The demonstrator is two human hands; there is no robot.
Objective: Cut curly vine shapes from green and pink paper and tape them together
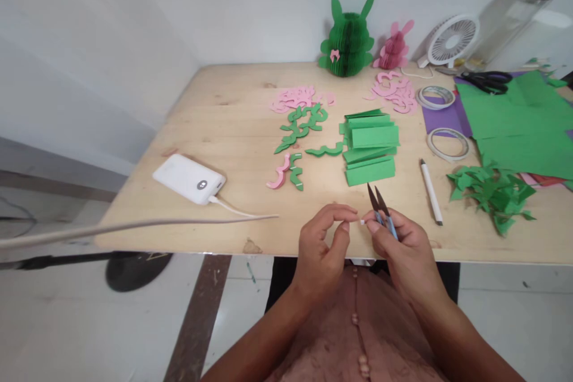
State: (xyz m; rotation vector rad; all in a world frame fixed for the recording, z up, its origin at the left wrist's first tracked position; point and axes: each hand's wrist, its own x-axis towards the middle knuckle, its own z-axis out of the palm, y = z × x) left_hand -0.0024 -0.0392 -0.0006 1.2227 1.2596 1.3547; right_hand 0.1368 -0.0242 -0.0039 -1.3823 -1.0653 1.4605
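My right hand (405, 245) is closed round a small pair of scissors (388, 224), whose dark blades point away from me and stand slightly apart. A tiny white piece (362, 222), perhaps tape, is at the tips of its thumb and forefinger. Close by on the left, my left hand (323, 242) has thumb and forefinger drawn together in a pinch; what is between them, if anything, is hidden. Beyond the hands lies a pleated green paper stack (370, 146). A scalloped green strip (296, 172) with white bits on it lies beside a pink strip (280, 173).
A green paper rabbit (348, 42) and a pink one (394, 48) stand by the wall near a white fan (452, 42). Tape rolls (447, 156), a white pen (431, 192) and green scraps (492, 194) lie rightward. A power bank (188, 179) with a cable is left.
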